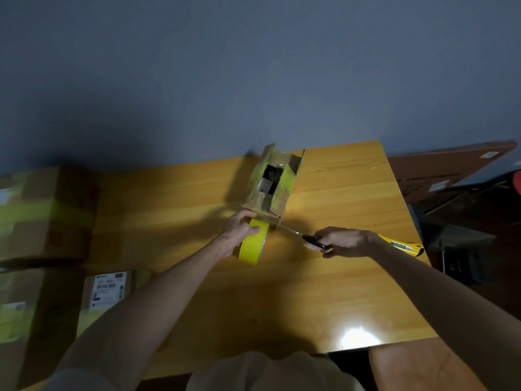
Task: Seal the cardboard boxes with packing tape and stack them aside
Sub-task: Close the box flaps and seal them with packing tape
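Cardboard box is seen standing on the wooden table toward its far edge, its top flaps patched with yellow tape and partly open. A yellow tape roll is gripped by the left hand, fingers curled over the rim, the arm stretched forward just beside the box's near corner. Scissors are held in the right hand, blades pointed at that corner. A yellow utility knife is partly hidden behind the right wrist. Taped boxes are stacked at the left.
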